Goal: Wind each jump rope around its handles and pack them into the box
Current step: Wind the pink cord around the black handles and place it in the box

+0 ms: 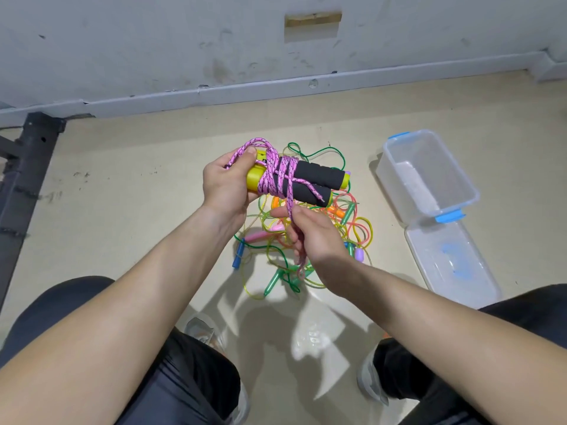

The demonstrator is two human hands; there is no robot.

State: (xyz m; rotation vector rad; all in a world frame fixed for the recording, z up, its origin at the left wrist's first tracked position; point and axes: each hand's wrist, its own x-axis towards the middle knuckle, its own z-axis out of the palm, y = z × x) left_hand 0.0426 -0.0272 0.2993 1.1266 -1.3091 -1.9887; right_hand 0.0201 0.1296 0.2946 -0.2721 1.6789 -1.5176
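Note:
My left hand (225, 185) grips the yellow ends of two black foam handles (310, 179) held side by side above the floor. A pink braided rope (277, 173) is wound several times around them. A loose strand hangs down from the wraps, and my right hand (310, 237) pinches it just below the handles, its tail trailing under my palm. The clear plastic box (429, 176) with blue latches stands open on the floor to the right. Its lid (451, 262) lies flat in front of it.
A tangled pile of thin coloured jump ropes (306, 237) with small plastic handles lies on the beige floor under my hands. A black metal frame (21, 179) stands at the left. A grey wall runs along the back. My knees and shoes fill the bottom.

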